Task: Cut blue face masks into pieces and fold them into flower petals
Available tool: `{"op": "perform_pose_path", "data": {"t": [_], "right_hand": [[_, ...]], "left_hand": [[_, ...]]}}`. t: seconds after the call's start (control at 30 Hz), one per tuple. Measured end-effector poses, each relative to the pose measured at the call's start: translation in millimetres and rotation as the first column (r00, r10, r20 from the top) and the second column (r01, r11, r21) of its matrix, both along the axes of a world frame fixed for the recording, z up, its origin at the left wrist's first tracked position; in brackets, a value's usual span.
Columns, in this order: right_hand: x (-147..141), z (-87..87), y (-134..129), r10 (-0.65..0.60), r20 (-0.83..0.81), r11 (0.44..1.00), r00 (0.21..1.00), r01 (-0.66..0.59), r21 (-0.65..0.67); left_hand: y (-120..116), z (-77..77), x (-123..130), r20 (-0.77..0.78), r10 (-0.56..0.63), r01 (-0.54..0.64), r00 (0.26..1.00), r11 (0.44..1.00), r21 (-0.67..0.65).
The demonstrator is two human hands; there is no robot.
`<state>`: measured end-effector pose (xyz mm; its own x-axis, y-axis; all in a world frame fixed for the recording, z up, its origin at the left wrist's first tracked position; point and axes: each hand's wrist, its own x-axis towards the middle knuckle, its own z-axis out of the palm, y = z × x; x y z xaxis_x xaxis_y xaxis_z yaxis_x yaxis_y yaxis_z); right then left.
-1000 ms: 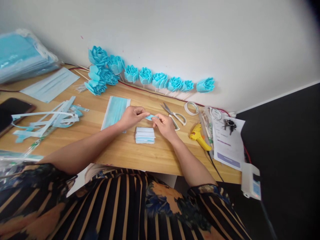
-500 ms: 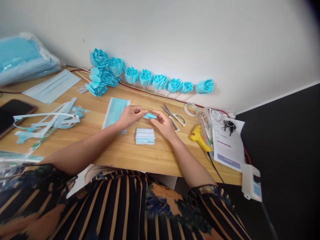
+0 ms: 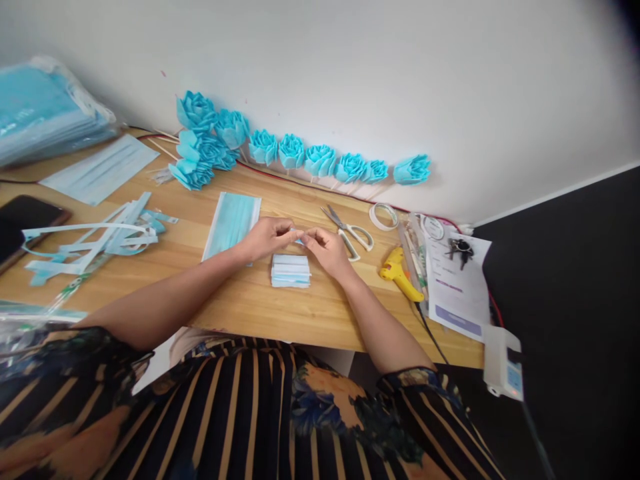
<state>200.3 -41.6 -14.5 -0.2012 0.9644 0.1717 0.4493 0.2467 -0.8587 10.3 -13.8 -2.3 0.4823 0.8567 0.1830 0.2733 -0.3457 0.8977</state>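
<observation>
Between the fingertips of both hands is a small light-blue piece of mask fabric [image 3: 299,238], mostly covered by fingers. My left hand [image 3: 270,238] pinches it from the left, and my right hand [image 3: 326,250] pinches it from the right. Just below them on the table lies a small stack of cut mask pieces [image 3: 291,271], white and pale blue. A flat blue face mask [image 3: 230,223] lies behind my left hand, partly hidden by it. Scissors [image 3: 350,232] with white handles rest beyond my right hand.
Several blue fabric flowers [image 3: 320,161] on sticks line the wall. At left are a bag of masks [image 3: 45,110], cut strips [image 3: 107,233] and a phone [image 3: 30,220]. At right lie a tape roll [image 3: 383,217], a yellow glue gun [image 3: 397,272], keys [image 3: 461,251] and paper [image 3: 460,293].
Both hands have come closer together and slightly lower. The blue piece between them shows less now, more covered by the fingers.
</observation>
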Motion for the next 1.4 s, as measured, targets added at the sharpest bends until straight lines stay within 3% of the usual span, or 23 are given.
{"op": "perform_pose_path", "data": {"t": [0.17, 0.3, 0.67, 0.9, 1.23, 1.4], "right_hand": [[0, -0.1, 1, -0.047, 0.009, 0.998, 0.999, 0.047, 0.038], [1, -4.0, 3, -0.085, -0.061, 0.996, 0.994, 0.087, 0.022], [2, -11.0, 6, -0.01, -0.192, 1.0, 0.981, 0.01, -0.003], [4, -9.5, 5, -0.077, -0.125, 0.994, 0.989, 0.086, 0.061], [2, -6.5, 7, -0.163, -0.239, 0.987, 0.957, 0.161, -0.03], [1, -6.8, 8, -0.188, -0.345, 0.98, 0.92, 0.154, -0.123]], "left_hand": [[2, -1.0, -1, 0.018, -0.018, 0.018, 1.0, 1.0, -0.018], [4, -0.7, -3, 0.03, 0.069, -0.068, 0.997, 0.997, -0.036], [6, 2.1, -6, 0.09, 0.144, -0.134, 0.985, 0.985, -0.114], [8, -4.8, -6, 0.153, 0.08, -0.053, 0.985, 0.984, -0.171], [9, -3.2, -5, 0.26, 0.081, -0.041, 0.962, 0.987, -0.154], [12, -7.6, -5, 0.283, 0.081, -0.021, 0.956, 0.977, -0.21]]}}
